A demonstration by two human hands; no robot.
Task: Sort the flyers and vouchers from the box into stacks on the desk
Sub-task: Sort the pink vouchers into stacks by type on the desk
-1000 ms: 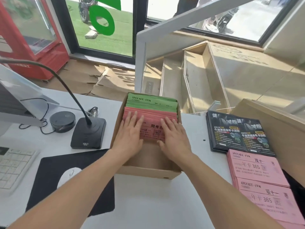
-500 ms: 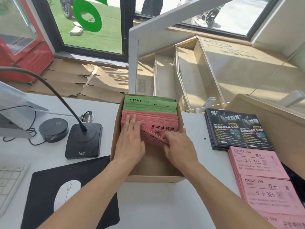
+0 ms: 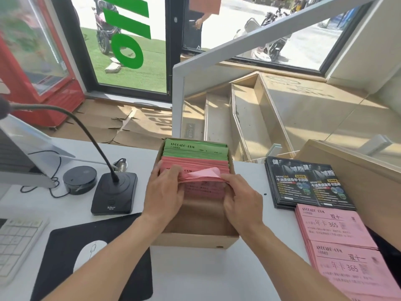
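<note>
Both hands are working inside the box [image 3: 196, 238] on the desk [image 3: 206, 274]: the left hand [image 3: 165, 192] and right hand [image 3: 242, 197] are each gripping one side of the pink vouchers [image 3: 201, 179]. Green vouchers [image 3: 195, 149] are standing behind them. Flyers [image 3: 303, 183] and a pink stack [image 3: 338, 231] are lying right of the box.

1. Both bare forearms reach forward from the lower corners and converge toward the middle.
2. The left hand [image 3: 165, 190] is palm down, its fingers curled and closed on the left edge of a pink bundle.
3. The right hand [image 3: 242, 197], just beside it, has its thumb and fingers pinching the bundle's right edge, knuckles up.
</note>
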